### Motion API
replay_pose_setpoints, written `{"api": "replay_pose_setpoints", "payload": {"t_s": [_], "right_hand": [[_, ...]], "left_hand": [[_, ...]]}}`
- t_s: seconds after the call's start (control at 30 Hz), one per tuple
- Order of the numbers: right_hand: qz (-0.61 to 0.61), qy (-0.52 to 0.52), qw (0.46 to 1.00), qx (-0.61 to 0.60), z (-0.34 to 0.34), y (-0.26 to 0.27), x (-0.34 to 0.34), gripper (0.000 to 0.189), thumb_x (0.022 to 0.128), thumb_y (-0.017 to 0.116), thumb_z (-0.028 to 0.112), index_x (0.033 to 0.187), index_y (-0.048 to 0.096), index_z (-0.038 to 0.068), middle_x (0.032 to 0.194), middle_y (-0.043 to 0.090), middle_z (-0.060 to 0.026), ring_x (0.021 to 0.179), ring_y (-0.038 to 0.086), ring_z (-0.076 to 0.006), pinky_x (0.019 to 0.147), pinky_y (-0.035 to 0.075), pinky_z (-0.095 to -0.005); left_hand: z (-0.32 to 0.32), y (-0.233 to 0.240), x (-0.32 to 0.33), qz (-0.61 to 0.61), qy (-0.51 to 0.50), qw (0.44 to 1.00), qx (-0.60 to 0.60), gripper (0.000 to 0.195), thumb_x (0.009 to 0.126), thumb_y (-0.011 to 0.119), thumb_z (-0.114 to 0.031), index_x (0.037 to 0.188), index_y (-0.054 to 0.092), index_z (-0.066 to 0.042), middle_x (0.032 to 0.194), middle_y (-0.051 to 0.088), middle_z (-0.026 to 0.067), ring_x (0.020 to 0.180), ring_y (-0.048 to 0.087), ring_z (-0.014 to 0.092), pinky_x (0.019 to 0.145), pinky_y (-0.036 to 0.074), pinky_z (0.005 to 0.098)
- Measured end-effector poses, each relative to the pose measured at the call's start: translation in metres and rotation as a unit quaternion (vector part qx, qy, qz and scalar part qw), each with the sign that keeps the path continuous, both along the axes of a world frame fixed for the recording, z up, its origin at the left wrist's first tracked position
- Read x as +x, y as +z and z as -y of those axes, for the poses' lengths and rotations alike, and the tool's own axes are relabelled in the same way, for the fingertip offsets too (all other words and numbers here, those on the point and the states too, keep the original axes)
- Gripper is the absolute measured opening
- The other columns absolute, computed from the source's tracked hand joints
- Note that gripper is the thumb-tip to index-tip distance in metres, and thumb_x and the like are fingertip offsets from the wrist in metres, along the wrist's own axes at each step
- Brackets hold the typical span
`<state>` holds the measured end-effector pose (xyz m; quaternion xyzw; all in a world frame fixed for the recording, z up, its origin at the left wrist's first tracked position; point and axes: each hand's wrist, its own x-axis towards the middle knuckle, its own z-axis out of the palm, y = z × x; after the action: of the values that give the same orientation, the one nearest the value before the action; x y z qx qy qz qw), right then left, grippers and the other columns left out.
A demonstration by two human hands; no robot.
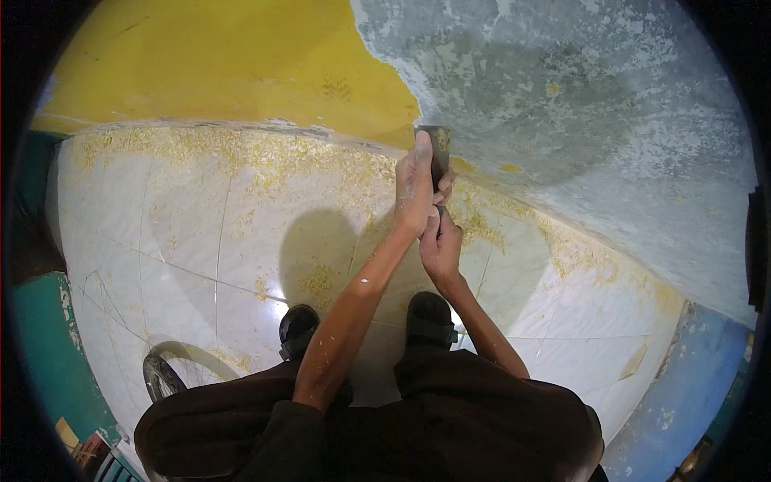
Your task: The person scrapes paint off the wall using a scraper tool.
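A dark paint scraper (441,147) meets the wall low down, at the border between yellow paint (241,60) and bared grey plaster (542,90). My left hand (415,187) grips its upper part, thumb laid along the flat face towards the edge. Just below, my right hand (443,244) is closed around the lower end, which the fingers mostly hide. White dust marks my left hand and wrist. A few small yellow patches (512,169) still cling to the grey plaster near the floor.
Yellow paint flakes (271,162) litter the white tiled floor (187,241) along the wall's foot. My sandalled feet (430,319) stand below my hands. A spoked wheel (162,373) is beside my left knee. Blue-painted wall (686,373) borders the right, green (54,337) the left.
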<state>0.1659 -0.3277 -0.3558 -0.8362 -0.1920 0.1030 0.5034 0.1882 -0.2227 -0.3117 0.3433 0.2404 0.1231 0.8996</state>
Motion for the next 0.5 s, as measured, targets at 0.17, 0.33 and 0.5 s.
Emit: {"api": "replay_pose_setpoints", "payload": {"t_s": [0.17,0.33,0.5], "right_hand": [[-0.007,0.005,1.000,0.010,-0.003,0.004,0.002,0.035,0.101,0.038,0.027,0.087,0.054,-0.001,0.057,0.052,-0.0093,0.051,0.050,-0.0153,0.051,0.042,-0.0329],[0.027,-0.001,1.000,-0.003,-0.003,0.011,-0.002,0.036,0.100,0.038,0.028,0.086,0.054,0.000,0.056,0.050,-0.0090,0.051,0.049,-0.0155,0.050,0.041,-0.0331],[0.019,0.008,1.000,0.002,0.000,-0.002,0.000,0.036,0.101,0.036,0.027,0.087,0.054,-0.001,0.057,0.049,-0.0081,0.051,0.048,-0.0146,0.050,0.040,-0.0323]], "left_hand": [[-0.001,0.002,0.000,0.008,-0.007,1.000,0.001,0.052,0.093,0.040,-0.060,0.073,0.042,-0.012,0.052,0.037,-0.0021,0.040,0.030,0.006,0.038,0.025,0.0222],[0.000,0.010,0.000,-0.013,-0.005,1.000,-0.005,0.052,0.093,0.040,-0.060,0.074,0.043,-0.012,0.052,0.036,-0.0022,0.040,0.030,0.006,0.038,0.025,0.0218],[0.002,0.000,0.000,0.000,-0.001,1.000,-0.007,0.052,0.093,0.040,-0.060,0.073,0.042,-0.012,0.052,0.037,-0.0020,0.040,0.030,0.006,0.039,0.025,0.0214]]}}
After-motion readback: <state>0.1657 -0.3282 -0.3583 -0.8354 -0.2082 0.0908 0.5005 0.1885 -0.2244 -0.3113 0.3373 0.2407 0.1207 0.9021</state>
